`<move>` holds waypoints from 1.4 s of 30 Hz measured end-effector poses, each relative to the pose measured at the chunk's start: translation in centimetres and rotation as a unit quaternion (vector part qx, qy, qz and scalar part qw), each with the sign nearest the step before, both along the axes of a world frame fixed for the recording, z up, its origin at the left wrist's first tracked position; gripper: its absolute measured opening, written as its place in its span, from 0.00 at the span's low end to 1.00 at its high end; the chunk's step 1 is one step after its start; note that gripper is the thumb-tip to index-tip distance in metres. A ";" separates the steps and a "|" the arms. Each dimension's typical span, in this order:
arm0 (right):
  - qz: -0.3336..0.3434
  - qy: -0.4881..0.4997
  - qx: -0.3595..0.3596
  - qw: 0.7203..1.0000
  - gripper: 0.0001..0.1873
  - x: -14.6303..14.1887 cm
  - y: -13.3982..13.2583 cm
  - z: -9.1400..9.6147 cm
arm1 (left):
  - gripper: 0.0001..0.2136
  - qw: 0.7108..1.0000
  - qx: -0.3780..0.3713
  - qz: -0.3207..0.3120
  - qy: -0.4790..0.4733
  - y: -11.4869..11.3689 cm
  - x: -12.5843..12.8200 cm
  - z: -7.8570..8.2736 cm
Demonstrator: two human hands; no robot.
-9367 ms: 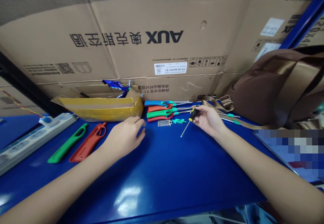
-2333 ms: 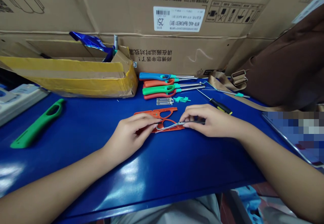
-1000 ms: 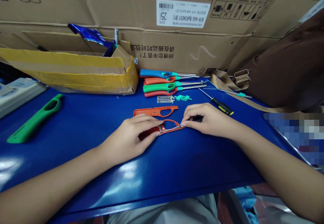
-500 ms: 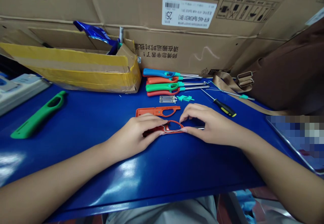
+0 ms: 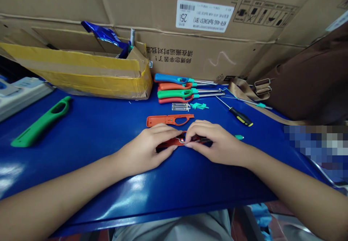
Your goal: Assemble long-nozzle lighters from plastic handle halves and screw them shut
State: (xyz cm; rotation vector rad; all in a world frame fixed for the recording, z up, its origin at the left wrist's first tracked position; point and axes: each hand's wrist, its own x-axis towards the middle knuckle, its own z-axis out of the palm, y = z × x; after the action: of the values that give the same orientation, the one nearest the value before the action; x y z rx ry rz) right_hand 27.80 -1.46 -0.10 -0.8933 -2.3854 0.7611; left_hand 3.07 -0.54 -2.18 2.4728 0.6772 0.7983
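Note:
My left hand [image 5: 156, 143] is closed around the left end of an open orange lighter shell half [image 5: 177, 142], thumb on the near side and fingers on the far side. A thin pale wire [image 5: 180, 139] lies in the shell. My right hand [image 5: 214, 141] pinches at the shell's trigger loop, its fingertips at the wire. Much of the shell is hidden under both hands. A teal piece [image 5: 239, 137] shows beyond my right hand. Just behind lies the other orange shell half [image 5: 163, 120], its inside facing up.
Several assembled lighters [image 5: 174, 94] lie stacked at the back, near a clear fuel tank [image 5: 179, 106] and small teal parts [image 5: 199, 106]. A screwdriver [image 5: 240, 117] lies to the right, a green shell [image 5: 40, 123] to the left. A taped carton [image 5: 108, 77] stands behind.
My right hand has moved left along the shell, from its right end to the trigger loop, and its fingertips have closed together. The teal piece has come into view. My left hand keeps its hold.

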 end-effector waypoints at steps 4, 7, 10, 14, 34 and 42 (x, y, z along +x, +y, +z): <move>-0.021 0.057 -0.066 0.996 0.03 0.9 0.3 0.8 | 0.17 1.000 0.012 0.002 0.004 0.1 -0.1 -0.1; 0.030 0.027 -0.082 0.996 0.02 1.7 0.6 1.2 | 0.16 1.000 0.022 0.006 0.001 0.1 -0.2 -0.2; 0.036 -0.002 -0.070 0.997 0.05 2.5 1.0 1.6 | 0.16 1.000 0.024 0.005 0.002 0.2 -0.2 -0.2; -0.049 -0.043 -0.060 0.996 0.05 3.4 1.9 1.6 | 0.16 1.000 0.014 0.012 0.006 0.2 -0.3 -0.4; 0.004 -0.016 0.039 0.999 0.04 0.8 0.8 0.1 | 0.22 0.999 -0.034 0.010 -0.024 -0.7 0.4 -0.6; 0.030 -0.056 0.046 0.997 0.06 0.5 0.6 -0.4 | 0.23 0.999 -0.038 0.011 -0.022 -0.8 0.4 -0.5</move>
State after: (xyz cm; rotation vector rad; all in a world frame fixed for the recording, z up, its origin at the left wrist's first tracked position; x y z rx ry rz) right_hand 28.34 -0.87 -0.52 -0.8513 -2.5328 0.6333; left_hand 3.45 -1.30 -2.68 2.3766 0.7068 0.8163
